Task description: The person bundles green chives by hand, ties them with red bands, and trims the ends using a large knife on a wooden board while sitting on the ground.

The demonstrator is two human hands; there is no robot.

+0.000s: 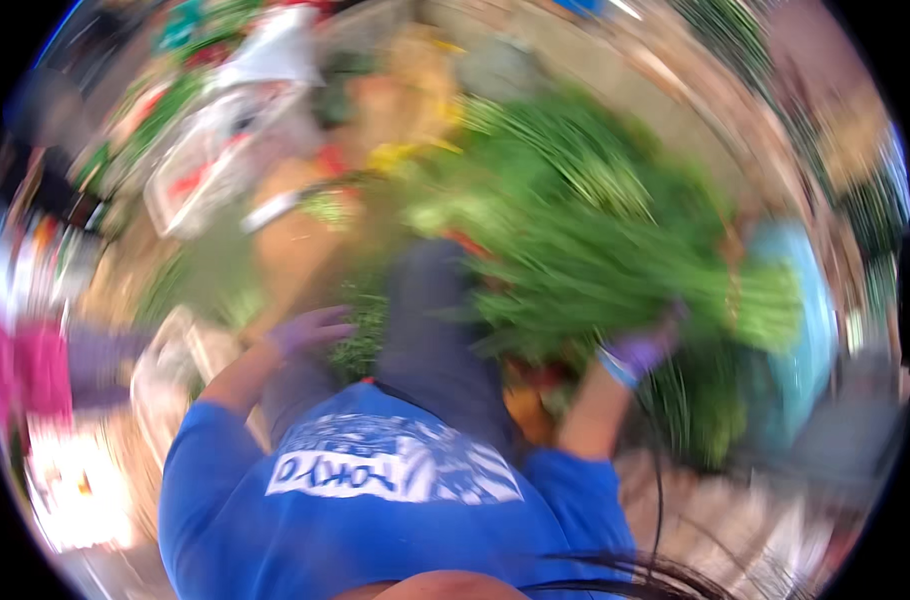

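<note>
Market-like clutter fills the background, streaked by motion blur, with a pale ledge (pixel 665 105) curving behind the greens. At the far left, a person in pink (pixel 43 370) stands near the rim of the view. White plastic (pixel 275 50) lies at the upper left, above a white crate (pixel 180 195) with red things in it, too smeared to name. Toward the middle are yellow strips (pixel 415 155) and, left of them, a white object (pixel 272 212) on a brown surface, its kind unclear.

Long leafy greens (pixel 585 250) spread across the right half, in front of the wearer and to the right of the dark trouser legs (pixel 430 320). Their pale stalks point right, toward a light-blue sheet (pixel 800 330).

The right hand (pixel 643 350), in a purple glove, is at the near edge of these greens, touching them; leaves and blur cover its fingers, so I cannot tell whether it grips them. The left hand (pixel 313 330), also gloved in purple, has its fingers stretched out and nothing visible in its grasp. It is just beside small-leaved herbs (pixel 360 335). A clear bag (pixel 165 385) lies left of the left forearm.
</note>
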